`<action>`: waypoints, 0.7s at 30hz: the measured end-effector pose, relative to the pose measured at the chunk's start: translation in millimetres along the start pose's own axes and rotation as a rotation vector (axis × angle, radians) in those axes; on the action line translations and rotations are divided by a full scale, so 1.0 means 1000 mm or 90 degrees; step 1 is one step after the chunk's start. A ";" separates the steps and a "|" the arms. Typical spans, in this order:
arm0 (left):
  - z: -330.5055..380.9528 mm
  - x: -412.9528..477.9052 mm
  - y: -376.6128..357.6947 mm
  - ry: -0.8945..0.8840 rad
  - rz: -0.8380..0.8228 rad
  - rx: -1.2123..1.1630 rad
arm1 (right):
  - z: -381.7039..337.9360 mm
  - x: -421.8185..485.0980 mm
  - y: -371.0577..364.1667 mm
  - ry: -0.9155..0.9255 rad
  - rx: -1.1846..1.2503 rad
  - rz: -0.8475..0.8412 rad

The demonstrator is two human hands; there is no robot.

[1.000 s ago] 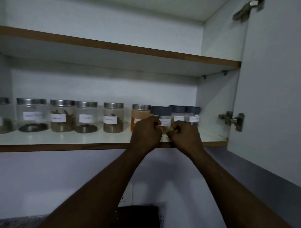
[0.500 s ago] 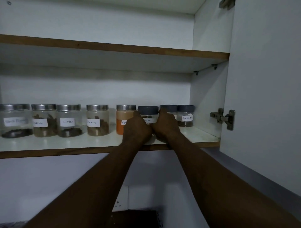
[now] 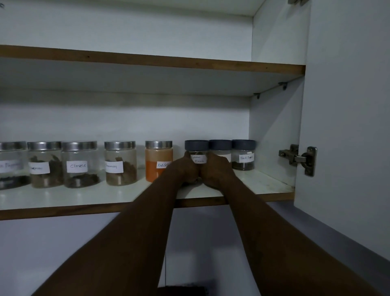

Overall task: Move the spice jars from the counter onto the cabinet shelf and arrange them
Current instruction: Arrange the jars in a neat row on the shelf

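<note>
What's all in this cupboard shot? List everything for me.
Silver-lidded jars: five, clear, left and middle of lower shelf.
Dark-lidded jars: three, clear, right end of lower shelf.
Lower shelf: one, white, brown-edged, under the jars.
Upper shelf: one, white, brown-edged, above.
Cabinet door: one, white, open, right.
Door hinges: two, silver, on door; top one cut off.
Left hand: one, grips Garam Masala jar's left side.
Right hand: one, grips its right side.

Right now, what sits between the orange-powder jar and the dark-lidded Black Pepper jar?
Two small dark-lidded clear jars, in the head view: the Garam Masala jar, held by the left hand and right hand, and a second jar, label hidden.
</note>
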State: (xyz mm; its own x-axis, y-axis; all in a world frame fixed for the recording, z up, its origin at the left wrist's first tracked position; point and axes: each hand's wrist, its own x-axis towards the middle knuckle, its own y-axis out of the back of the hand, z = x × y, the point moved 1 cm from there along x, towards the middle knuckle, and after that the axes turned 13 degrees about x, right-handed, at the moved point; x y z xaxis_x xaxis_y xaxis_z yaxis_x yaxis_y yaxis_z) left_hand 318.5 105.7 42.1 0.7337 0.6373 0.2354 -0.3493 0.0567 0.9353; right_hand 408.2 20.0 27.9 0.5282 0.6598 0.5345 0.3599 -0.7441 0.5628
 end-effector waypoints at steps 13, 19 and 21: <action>-0.009 0.015 -0.007 -0.004 0.054 0.085 | 0.004 0.000 -0.003 0.031 -0.034 0.001; -0.005 -0.027 0.001 -0.048 0.107 0.061 | -0.002 -0.006 -0.001 0.014 -0.011 0.003; -0.008 -0.050 0.007 -0.027 0.131 0.004 | -0.006 -0.009 0.003 0.027 0.003 0.011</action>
State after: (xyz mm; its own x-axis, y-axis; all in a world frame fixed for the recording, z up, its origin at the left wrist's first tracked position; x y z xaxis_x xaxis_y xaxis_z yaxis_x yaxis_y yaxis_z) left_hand 275.0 80.8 34.8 0.6710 0.6019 0.4330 -0.4916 -0.0761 0.8675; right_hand 399.8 12.8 28.4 0.5018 0.6500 0.5707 0.3545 -0.7564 0.5497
